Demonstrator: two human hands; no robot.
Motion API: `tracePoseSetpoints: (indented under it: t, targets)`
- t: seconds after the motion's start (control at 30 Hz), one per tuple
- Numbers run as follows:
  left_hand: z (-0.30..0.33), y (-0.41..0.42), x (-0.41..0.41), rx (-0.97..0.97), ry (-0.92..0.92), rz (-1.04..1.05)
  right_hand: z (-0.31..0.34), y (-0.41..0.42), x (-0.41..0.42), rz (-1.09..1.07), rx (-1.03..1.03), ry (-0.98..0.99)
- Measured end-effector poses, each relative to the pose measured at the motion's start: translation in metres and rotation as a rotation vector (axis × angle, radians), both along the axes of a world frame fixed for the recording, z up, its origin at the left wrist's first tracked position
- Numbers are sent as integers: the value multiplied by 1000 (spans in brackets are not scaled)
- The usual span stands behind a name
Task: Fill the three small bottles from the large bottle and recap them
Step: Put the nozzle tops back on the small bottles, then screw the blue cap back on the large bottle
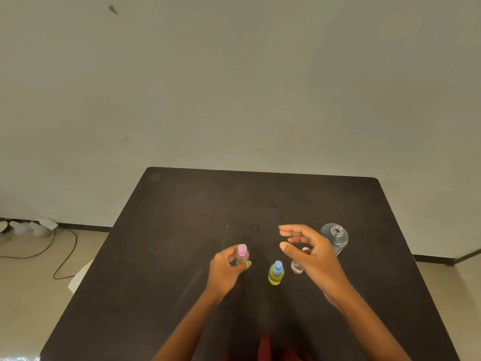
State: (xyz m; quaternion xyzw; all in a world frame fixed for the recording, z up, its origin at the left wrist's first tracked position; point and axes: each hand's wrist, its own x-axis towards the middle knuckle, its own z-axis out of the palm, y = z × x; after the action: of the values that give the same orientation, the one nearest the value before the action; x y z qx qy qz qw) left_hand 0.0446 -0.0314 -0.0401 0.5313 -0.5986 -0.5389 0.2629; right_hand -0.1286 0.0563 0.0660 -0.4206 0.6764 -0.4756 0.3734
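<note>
Dark worktop (pixel 182 243) against a pale wall (pixel 234 74).

Left hand (pixel 223 269) low on the worktop, fingers curled round a little bottle with a pink cap (pixel 242 254). Holding it upright. Pale yellow stuff inside, cap on top.

Right hand (pixel 309 252) up in the air, a bit above the worktop. Fingers spread and only softly bent, thumb sticking out to the left. Holding nothing.

Between the two hands, nearer the body, a little bottle with a blue cap (pixel 276 273). Standing up by itself, full of yellow stuff, touched by no hand.

Behind the right hand, partly hidden, a third little bottle (pixel 297 267). Clear at the bottom, something red near its top. Can't tell if the cap is on tight.

Past the right hand, farther back and to the right, the big clear bottle (pixel 335 237). Standing up, no cap, round mouth open at the top. Looks see-through all the way down.

On the floor at the far left, a black cable (pixel 62 256) and some pale things by the wall, too blurry to name. Bit of red cloth (pixel 265 347) at the bottom edge, between the arms.
</note>
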Motion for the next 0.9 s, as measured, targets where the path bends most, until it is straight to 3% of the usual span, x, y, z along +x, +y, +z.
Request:
tracePoseSetpoints:
  t: [0.2,0.4,0.77,0.9]
  targets:
    - [-28,3,2,68,-62,-24,-15,18,-25,-74,41,-4]
    - [-38,8,7,88,-80,-51,-32,32,-55,-105,145,134]
    - [-44,8,15,79,-135,-165,-105,37,-105,-111,703,463]
    - [-36,15,22,22,-159,-172,-121,33,-100,-36,807,529]
